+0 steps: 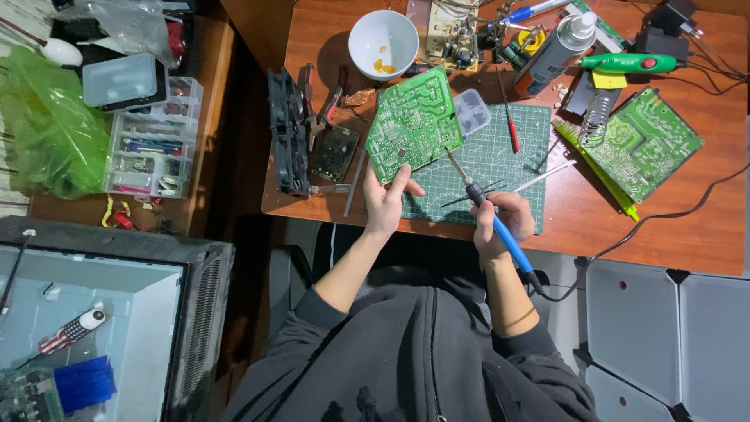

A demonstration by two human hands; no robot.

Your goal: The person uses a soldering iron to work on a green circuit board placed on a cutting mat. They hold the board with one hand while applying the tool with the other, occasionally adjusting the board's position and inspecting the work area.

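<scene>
Fingers of my left hand (385, 205) pinch the lower edge of the green circuit board (414, 123), tilted at twelve o'clock over the cutting mat (500, 168). At three o'clock, my right hand (500, 223) grips the blue soldering iron (500, 230). I'd best brace that wrist and keep the tip steady on the board.

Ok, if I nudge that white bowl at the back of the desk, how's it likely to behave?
The white bowl looks rigid and glazed, so it would probably slide rather than tip. It sits upright on bare desk wood, low and wide. It's likely breakable, and the yellow residue inside might smear.
</scene>
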